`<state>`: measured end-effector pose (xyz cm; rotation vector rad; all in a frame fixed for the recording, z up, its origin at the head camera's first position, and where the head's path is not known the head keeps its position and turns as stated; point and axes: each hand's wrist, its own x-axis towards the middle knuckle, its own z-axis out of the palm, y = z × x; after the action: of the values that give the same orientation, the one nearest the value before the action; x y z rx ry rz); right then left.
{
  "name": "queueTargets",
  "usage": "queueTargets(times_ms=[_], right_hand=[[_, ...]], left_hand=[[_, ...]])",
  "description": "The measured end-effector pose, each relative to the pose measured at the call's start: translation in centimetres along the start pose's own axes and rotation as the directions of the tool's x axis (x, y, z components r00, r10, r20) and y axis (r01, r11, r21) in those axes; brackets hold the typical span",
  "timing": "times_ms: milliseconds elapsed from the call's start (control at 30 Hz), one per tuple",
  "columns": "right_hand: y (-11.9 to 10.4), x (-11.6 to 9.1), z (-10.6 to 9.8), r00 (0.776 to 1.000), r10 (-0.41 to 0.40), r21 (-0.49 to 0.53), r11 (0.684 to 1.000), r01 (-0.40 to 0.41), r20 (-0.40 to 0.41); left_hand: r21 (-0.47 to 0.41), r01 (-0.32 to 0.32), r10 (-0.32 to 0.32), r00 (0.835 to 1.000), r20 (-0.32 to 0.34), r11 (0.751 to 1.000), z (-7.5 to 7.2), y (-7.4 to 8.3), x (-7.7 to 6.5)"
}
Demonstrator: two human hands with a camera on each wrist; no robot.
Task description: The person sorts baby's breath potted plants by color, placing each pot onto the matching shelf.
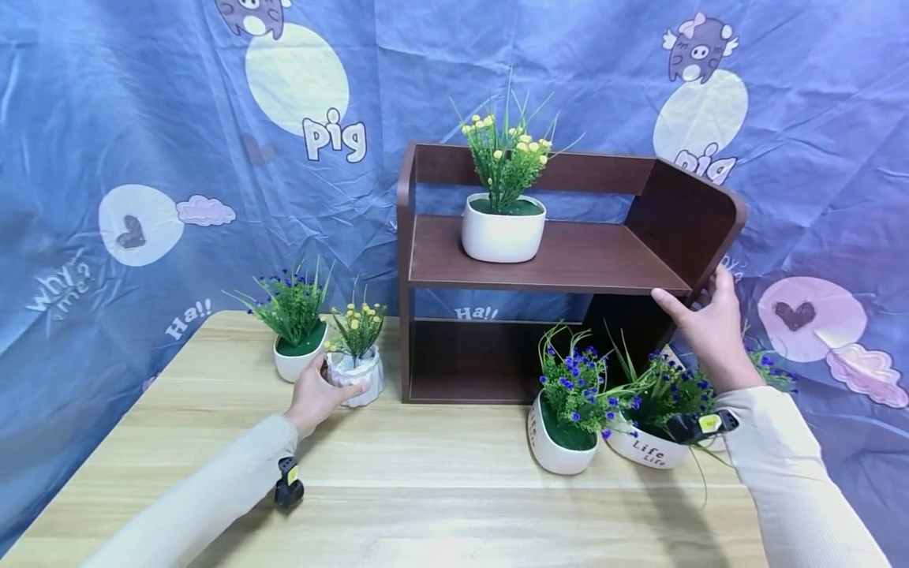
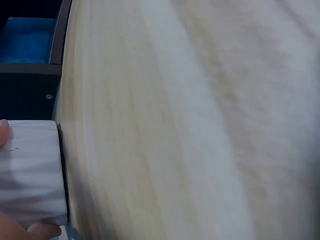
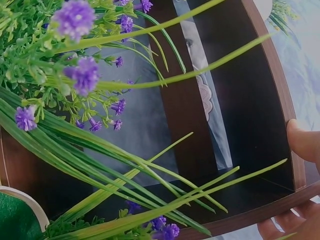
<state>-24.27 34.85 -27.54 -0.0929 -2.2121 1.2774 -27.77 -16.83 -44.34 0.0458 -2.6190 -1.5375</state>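
Note:
In the head view my left hand [image 1: 317, 397] grips a small white pot [image 1: 362, 380] with yellow flowers, standing on the table left of a dark brown two-tier shelf [image 1: 547, 272]. The left wrist view shows the pot's ridged white side [image 2: 32, 172] between thumb and fingers. My right hand [image 1: 713, 335] holds the shelf's right side panel. Its thumb [image 3: 304, 144] lies on the front edge, while the fingers [image 3: 290, 220] reach round the outer side. On the upper tier sits a white oval pot [image 1: 504, 233] with yellow flowers.
A white pot of blue flowers [image 1: 298, 359] stands behind the left hand. Two more blue-flowered pots, one upright-looking [image 1: 564, 446] and one marked "Life" [image 1: 646, 448], stand before the shelf's right end. Blue-flowered foliage [image 1: 770, 369] shows behind the right wrist. A blue printed cloth [image 1: 319, 197] hangs behind.

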Motion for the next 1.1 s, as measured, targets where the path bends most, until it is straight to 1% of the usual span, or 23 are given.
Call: queueTargets(times_ms=[167,333,433,633,767,967,1033,1100], right_hand=[[0.1,0.1,-0.1,1.0,0.0,-0.015,1.0,0.0,-0.001],[0.1,0.1,-0.3,1.0,0.01,-0.021,1.0,-0.01,0.001],[0.1,0.1,-0.3,1.0,0.014,-0.026,1.0,-0.014,0.005],[-0.2,0.0,-0.3,0.999,0.03,-0.073,0.997,-0.029,0.011],[-0.3,0.0,-0.3,0.999,0.031,-0.07,0.997,-0.031,0.008],[-0.2,0.1,-0.3,0.999,0.033,-0.064,0.997,-0.032,0.016],[-0.2,0.1,-0.3,0.999,0.036,-0.062,0.997,-0.035,0.018],[-0.2,0.1,-0.3,0.999,0.043,-0.069,0.997,-0.041,0.02]], left_hand=[[-0.019,-0.031,0.031,0.999,-0.014,0.999,-0.5,-0.1,-0.9],[-0.033,-0.024,0.024,1.0,0.007,0.999,-1.1,0.2,-1.9],[-0.01,-0.027,0.028,0.999,0.021,1.0,-1.5,0.5,-2.6],[0.048,-0.057,0.056,0.998,0.031,0.997,-1.9,1.1,-4.1],[0.003,-0.063,0.063,0.996,0.07,0.998,-2.0,1.8,-5.2],[-0.1,-0.058,0.07,0.99,0.121,0.993,-1.7,3.3,-6.9],[-0.129,-0.048,0.066,0.988,0.139,0.99,-1.6,4.0,-7.5],[-0.164,-0.026,0.053,0.985,0.164,0.986,-1.4,4.6,-8.1]])
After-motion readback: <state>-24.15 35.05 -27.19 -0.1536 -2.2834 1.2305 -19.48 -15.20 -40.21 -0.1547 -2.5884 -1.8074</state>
